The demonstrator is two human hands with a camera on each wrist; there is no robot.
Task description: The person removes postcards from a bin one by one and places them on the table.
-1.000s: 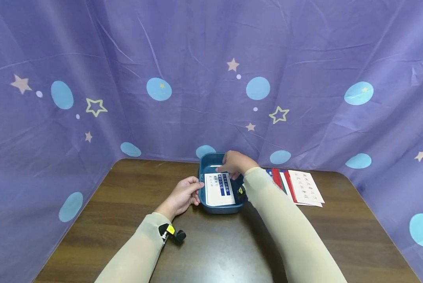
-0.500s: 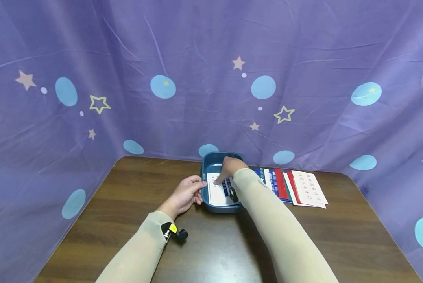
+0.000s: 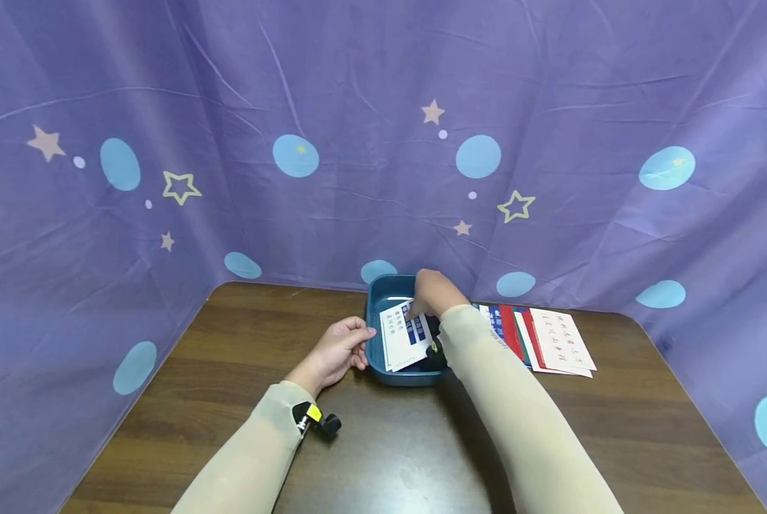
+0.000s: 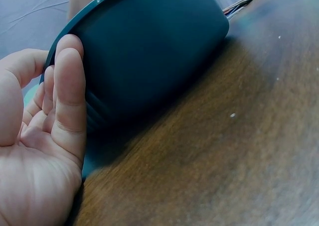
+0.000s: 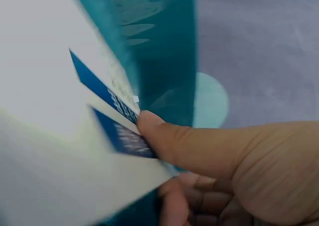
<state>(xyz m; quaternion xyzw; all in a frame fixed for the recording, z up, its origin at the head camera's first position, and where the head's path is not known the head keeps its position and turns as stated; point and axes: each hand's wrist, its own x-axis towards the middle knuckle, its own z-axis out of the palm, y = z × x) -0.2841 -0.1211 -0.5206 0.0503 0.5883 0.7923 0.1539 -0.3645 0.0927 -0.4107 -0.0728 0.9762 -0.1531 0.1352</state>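
A dark blue-green plastic tub (image 3: pixel 389 287) stands on the table near the curtain. My left hand (image 3: pixel 333 357) holds its left wall, thumb over the rim and fingers outside; the left wrist view shows the tub's outer wall (image 4: pixel 154 52) beside those fingers. Inside the tub, my right hand (image 3: pixel 436 294) pinches a white card (image 3: pixel 399 341) with blue printed bands between thumb and fingers. The card (image 5: pixel 45 136) is tilted in the right wrist view, its edge under the thumb. Another white sheet's edge shows beneath it. My right hand hides part of the tub's right side.
Right of the tub, overlapping cards or booklets in red, blue and green lie fanned out, with a white handwritten sheet (image 3: pixel 559 339) on top. My right sleeve (image 3: pixel 511 385) covers part of them. A purple curtain (image 3: pixel 357 143) hangs behind the brown wooden table (image 3: pixel 248 335).
My right hand reached down onto the card, then rose and shifted right with its edge pinched. The card has turned from lying straight to tilted. The left hand stays on the tub.
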